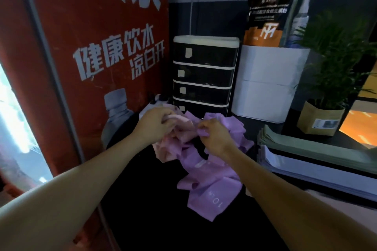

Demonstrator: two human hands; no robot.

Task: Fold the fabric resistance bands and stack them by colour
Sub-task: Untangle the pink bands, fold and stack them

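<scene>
Pink bands (173, 138) gripped in left fingers (163, 117), purple band (214, 169) pinched by right fingers (202, 128); drawer unit (204, 75) close behind.

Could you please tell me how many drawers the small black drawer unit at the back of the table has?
4, stacked: top drawer, second drawer, third drawer, bottom drawer, partly hidden behind the purple bands.

Pink bands (173, 144) and purple bands (210, 187) — tangled, unfolded heap.
</scene>
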